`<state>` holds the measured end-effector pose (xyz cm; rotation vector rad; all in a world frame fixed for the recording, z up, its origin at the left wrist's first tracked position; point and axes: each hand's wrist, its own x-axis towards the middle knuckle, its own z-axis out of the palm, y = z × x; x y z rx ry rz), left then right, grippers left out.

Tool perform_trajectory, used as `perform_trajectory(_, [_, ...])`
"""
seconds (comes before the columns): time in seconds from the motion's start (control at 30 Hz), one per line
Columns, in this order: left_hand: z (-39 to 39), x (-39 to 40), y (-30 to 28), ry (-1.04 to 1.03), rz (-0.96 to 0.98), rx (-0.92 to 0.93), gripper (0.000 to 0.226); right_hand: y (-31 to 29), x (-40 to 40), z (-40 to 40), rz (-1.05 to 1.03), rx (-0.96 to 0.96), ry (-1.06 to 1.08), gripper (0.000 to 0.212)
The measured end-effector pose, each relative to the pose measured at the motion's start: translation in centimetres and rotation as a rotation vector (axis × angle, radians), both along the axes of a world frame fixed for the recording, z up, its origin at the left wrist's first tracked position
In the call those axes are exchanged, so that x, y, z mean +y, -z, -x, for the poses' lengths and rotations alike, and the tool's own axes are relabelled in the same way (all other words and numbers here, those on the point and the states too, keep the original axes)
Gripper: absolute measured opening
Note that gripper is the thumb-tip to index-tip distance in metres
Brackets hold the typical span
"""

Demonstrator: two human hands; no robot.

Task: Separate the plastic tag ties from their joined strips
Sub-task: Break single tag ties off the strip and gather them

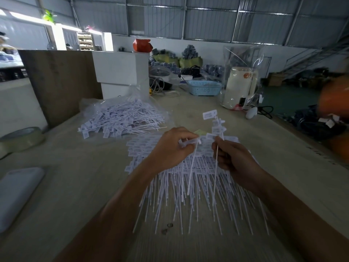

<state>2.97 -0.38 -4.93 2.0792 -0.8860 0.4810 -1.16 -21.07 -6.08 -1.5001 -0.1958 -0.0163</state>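
While much of the job looks unfinished, a fair share of it seems done, judging by the heap of loose ties [120,120] lying on a clear plastic bag [136,93] at the far left of the bench [79,186], with their thin tails crossing every way. Nearer the middle, the left hand [170,150] pinches the flat head of a single tie [190,163] in curled fingers [186,145], its tail hanging down and toward the camera; whether this tie is already free of its neighbour I cannot tell. Just beside it, the right hand [234,156] grips a joined strip [215,127] in closed fingers, the label heads rising above the knuckles and one tail dropping below the hand. Beneath both hands lies the stack of joined strips [188,184], heads in neat rows at the far edge and tails fanned toward the person, and it looks at least as large as the finished heap. By that measure perhaps half the work remains, though how deep the stack runs cannot be seen. Farther right, a cream kettle [239,86] stands at the back of the bench.
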Motion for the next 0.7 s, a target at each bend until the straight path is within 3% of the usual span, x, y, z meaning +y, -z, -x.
perform_trajectory(0.2, [0.17,-0.11,0.54,0.019,-0.025,0.006,0.030,0.15,0.10,0.17,0.021,0.025,-0.004,0.039])
perform_trajectory(0.4, [0.28,-0.13,0.57,-0.070,-0.121,-0.050,0.039,0.10,0.10,-0.18,-0.194,0.193,-0.022,0.026])
perform_trajectory(0.7, [-0.22,-0.36,0.63,-0.060,-0.204,0.057,0.049,0.80,-0.03,-0.59,-0.120,0.173,-0.090,0.023])
